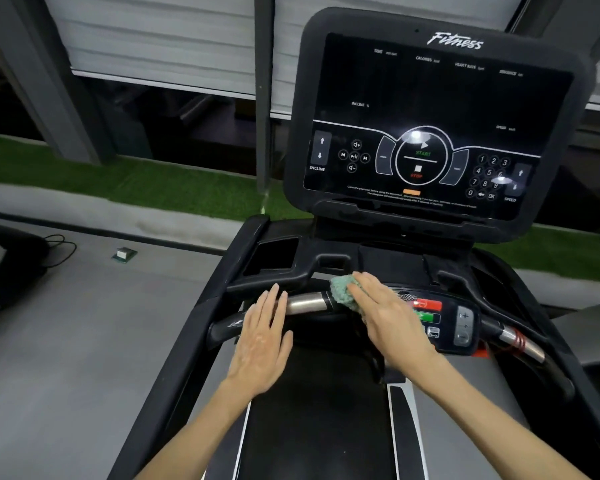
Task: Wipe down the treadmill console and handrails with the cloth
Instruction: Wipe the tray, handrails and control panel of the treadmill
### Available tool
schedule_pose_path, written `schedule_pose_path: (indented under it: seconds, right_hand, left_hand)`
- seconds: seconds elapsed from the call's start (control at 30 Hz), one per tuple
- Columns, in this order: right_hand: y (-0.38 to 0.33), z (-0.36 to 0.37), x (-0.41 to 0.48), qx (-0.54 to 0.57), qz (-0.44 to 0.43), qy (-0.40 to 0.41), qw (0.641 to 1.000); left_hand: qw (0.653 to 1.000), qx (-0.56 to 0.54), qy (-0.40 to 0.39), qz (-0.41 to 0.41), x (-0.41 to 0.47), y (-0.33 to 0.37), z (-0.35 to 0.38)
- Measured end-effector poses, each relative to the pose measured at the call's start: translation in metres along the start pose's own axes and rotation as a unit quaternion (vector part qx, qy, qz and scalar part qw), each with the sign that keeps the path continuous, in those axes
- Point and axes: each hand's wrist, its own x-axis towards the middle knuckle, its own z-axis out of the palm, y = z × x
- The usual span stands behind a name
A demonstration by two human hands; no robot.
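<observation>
The treadmill's dark console (430, 119) stands upright ahead with its screen off and button markings showing. Below it runs the front handrail (305, 303), black with a silver metal section. A pale green cloth (342, 292) lies on the handrail just right of the silver part. My right hand (388, 313) presses flat on the cloth with straight fingers. My left hand (264, 337) rests on the handrail's left part, fingers straight and spread. A small control panel (444, 320) with red and green buttons sits right of my right hand.
A cup holder tray (274, 256) sits in the black deck below the console. A red cord (516, 341) is wrapped round the right silver grip. The belt (319, 427) runs under my arms. Grey floor, a small box (123, 253) and a cable lie to the left.
</observation>
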Motion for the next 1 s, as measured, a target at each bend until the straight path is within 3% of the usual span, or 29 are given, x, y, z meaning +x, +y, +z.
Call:
schedule_pose_path:
  seconds: [0.17,0.23,0.3,0.37,0.43,0.57,0.63,0.8,0.9,1.0]
  right_hand:
    - [-0.026,0.003,0.021,0.036,0.01,0.015,0.999]
    - [-0.038,-0.005,0.031,0.134,0.027,0.049,0.989]
    - [-0.047,-0.015,0.042,0.27,0.099,0.069,0.955]
    - [-0.05,-0.022,0.053,0.378,0.199,0.055,0.903]
    - [-0.049,-0.028,0.063,0.499,0.266,0.033,0.825]
    - [-0.044,-0.047,0.076,0.693,0.306,-0.028,0.652]
    - [-0.039,-0.055,0.077,0.732,0.304,-0.041,0.608]
    - [-0.042,-0.059,0.08,0.72,0.329,0.001,0.611]
    - [-0.049,-0.054,0.082,0.709,0.337,0.023,0.619]
    - [-0.053,-0.056,0.083,0.701,0.309,0.0,0.642]
  left_hand:
    - [1.0,0.006,0.023,-0.012,-0.013,-0.028,-0.012]
    - [0.998,-0.048,0.036,-0.019,-0.01,-0.028,-0.021]
    - [0.99,-0.132,0.056,-0.003,0.0,-0.018,-0.035]
    - [0.973,-0.226,0.052,-0.002,0.019,0.0,-0.055]
    - [0.947,-0.317,0.032,-0.025,0.04,0.017,-0.075]
    - [0.919,-0.393,0.024,-0.015,0.074,0.036,-0.107]
    - [0.905,-0.423,0.012,-0.038,0.081,0.043,-0.12]
    - [0.896,-0.436,0.046,-0.075,0.08,0.059,-0.134]
    - [0.883,-0.46,-0.001,-0.095,0.072,0.064,-0.131]
    - [0.881,-0.46,0.004,-0.111,0.072,0.059,-0.13]
